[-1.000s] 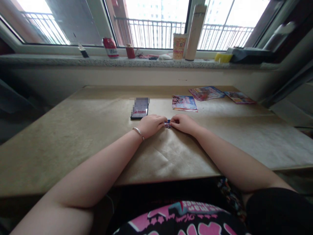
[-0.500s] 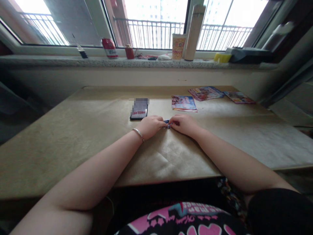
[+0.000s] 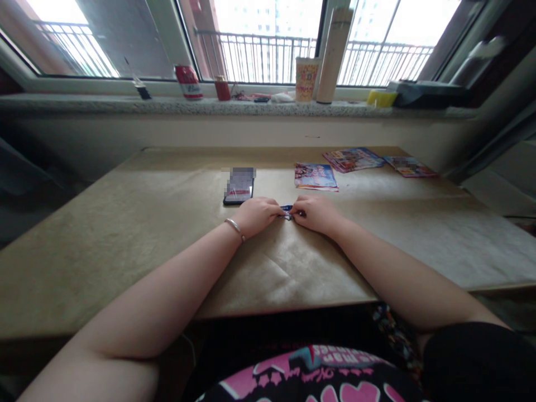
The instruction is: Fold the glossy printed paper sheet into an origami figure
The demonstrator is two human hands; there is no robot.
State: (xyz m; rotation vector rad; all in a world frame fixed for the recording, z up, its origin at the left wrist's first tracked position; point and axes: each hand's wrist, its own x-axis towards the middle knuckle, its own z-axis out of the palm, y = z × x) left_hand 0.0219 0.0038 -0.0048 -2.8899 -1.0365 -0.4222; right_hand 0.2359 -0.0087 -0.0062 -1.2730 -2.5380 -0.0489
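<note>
Between my two hands, low on the table, lies a small folded piece of printed paper [image 3: 287, 214], dark blue and white. My left hand [image 3: 260, 215], with a silver bangle at the wrist, pinches its left end. On the other end, the thumb and fingers of my right hand [image 3: 316, 213] are pressed together. Much of the paper is covered by my fingers. A phone [image 3: 239, 187] rests just beyond my left hand. Past my right hand is a small stack of colourful printed sheets [image 3: 316, 176].
More printed sheets lie in a fanned pile [image 3: 354, 159] and another pile [image 3: 410, 166] at the back right of the table [image 3: 125, 234]. On the windowsill stand a red can [image 3: 188, 82], a red bottle [image 3: 222, 88], a paper cup [image 3: 306, 80] and a tall cylinder [image 3: 335, 56].
My fingers have shifted slightly apart along the folded paper, and a little more of it shows between them. The phone and sheets stay where they were.
</note>
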